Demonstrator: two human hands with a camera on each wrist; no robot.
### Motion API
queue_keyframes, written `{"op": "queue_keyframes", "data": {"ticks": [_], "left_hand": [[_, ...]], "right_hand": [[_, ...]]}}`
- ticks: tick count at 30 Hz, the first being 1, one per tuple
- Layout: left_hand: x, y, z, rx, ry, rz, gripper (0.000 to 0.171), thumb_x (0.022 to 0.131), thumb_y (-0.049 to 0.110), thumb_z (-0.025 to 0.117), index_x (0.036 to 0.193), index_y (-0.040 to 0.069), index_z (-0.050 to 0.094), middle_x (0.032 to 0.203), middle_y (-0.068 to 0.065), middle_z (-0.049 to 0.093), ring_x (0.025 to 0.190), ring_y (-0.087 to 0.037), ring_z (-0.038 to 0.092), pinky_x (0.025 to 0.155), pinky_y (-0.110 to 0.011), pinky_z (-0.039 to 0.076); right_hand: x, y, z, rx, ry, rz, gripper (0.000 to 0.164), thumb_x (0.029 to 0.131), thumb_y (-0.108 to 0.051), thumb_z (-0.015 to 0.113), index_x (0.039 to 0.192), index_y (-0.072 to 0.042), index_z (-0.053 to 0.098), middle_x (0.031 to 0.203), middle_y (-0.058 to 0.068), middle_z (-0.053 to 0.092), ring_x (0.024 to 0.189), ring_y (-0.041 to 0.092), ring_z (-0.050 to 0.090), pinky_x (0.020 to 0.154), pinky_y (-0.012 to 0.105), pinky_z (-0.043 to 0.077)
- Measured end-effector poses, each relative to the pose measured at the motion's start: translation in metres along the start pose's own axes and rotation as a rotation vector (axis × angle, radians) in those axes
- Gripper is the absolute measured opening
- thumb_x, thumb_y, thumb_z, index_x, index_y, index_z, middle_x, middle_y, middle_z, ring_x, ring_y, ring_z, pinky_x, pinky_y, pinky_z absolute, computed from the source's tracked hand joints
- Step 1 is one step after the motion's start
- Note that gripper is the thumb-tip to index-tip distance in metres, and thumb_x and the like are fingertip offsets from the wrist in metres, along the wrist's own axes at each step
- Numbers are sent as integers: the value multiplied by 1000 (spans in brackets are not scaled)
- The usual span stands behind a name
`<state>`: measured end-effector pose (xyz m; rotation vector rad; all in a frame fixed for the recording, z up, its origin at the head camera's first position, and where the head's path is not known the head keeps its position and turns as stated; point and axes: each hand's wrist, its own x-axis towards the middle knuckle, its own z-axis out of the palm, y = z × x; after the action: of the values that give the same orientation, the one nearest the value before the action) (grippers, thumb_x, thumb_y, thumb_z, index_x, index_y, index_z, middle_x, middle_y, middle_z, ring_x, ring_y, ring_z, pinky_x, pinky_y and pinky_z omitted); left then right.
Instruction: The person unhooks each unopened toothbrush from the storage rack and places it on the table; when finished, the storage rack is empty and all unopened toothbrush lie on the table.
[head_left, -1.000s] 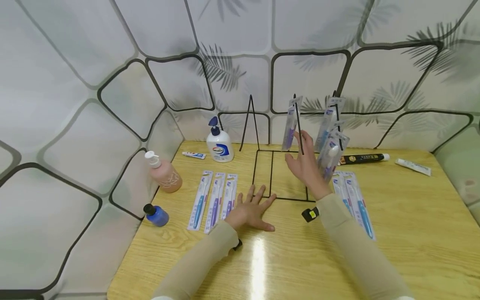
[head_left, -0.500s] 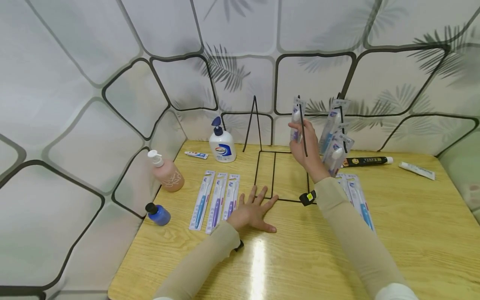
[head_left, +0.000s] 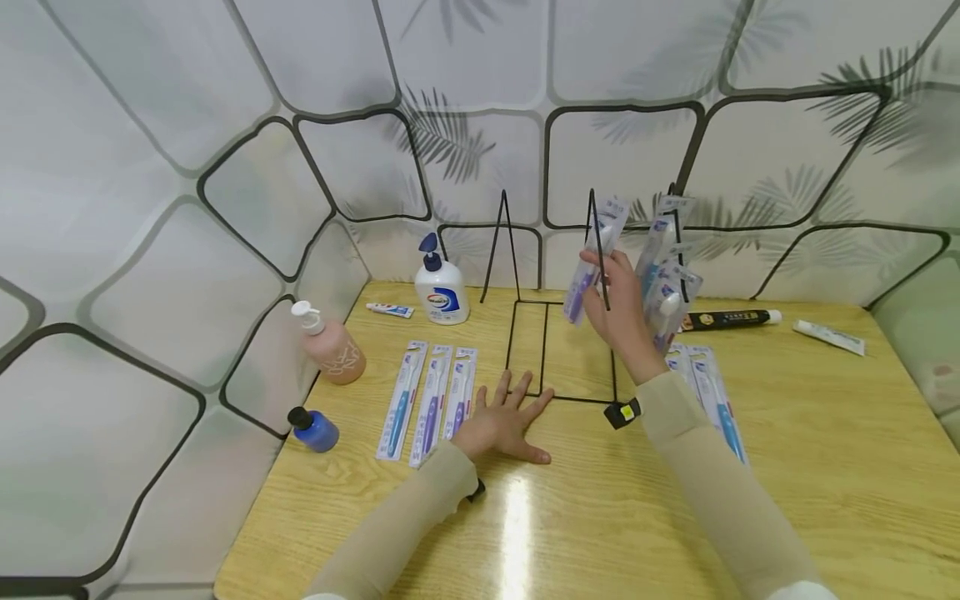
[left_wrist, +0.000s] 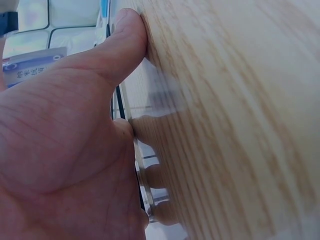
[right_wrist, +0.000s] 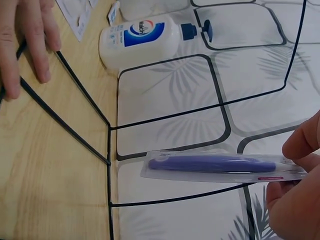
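My right hand (head_left: 621,307) pinches a purple toothbrush in a clear blister pack (head_left: 582,287) near its middle, beside the middle upright of a black wire rack (head_left: 585,400). The pack tilts, its top to the right of the upright's tip and its lower end to the left. In the right wrist view the purple handle (right_wrist: 215,163) points away from the thumb and fingers. My left hand (head_left: 504,425) lies palm down with fingers spread, fingertips at the rack's front bar. More packed toothbrushes (head_left: 666,308) hang on the rack's right upright, partly behind the right hand.
Several packed toothbrushes (head_left: 431,408) lie left of the rack, and others (head_left: 712,392) lie right of it. A white pump bottle (head_left: 442,293), a pink pump bottle (head_left: 333,350) and a blue bottle (head_left: 317,432) stand at left. A black toothpaste tube (head_left: 727,320) lies at right.
The right hand has closed on the toothbrush pack at the middle upright. The pack has gone from nearly upright to tilted, its top moving right of the upright's tip. The left hand stays put.
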<state>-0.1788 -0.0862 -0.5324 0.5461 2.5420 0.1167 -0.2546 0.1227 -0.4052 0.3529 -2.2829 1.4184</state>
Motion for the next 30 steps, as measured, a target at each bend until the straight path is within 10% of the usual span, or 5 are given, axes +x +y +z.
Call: {"op": "queue_keyframes", "data": {"ticks": [5,12,21,30], "left_hand": [[-1,-1,-1,-20,-8,1,112,73,86,62,153,57,-12,166,9,-30,153,-30,-30,122,-69,-6],[-3,1,-4,-21,-29,0,111,75,86,61,153,56,-13,165,8,-31,152,-31,-31,122,-69,-6],[-6,2,-7,-20,-23,16,111,77,84,60,155,54,-11,167,7,-30,153,-32,-29,122,-69,-5],[-8,4,-8,-30,-23,24,111,79,82,62,156,52,-12,167,6,-30,153,-32,-30,121,-69,-7]], "right_hand": [[-19,-2,-4,-56,-70,64,50,89,5,49,136,-6,64,135,22,56,103,37,57,82,49,49],[-56,-2,-10,-42,-196,82,41,96,2,50,133,-5,64,142,23,54,126,40,56,96,55,54],[-96,3,-34,-148,-169,-60,28,94,9,58,98,-11,78,99,6,75,86,20,68,73,26,53],[-126,11,-78,-167,-173,-90,30,88,13,67,93,-16,74,89,1,75,75,-3,60,65,13,48]]}}
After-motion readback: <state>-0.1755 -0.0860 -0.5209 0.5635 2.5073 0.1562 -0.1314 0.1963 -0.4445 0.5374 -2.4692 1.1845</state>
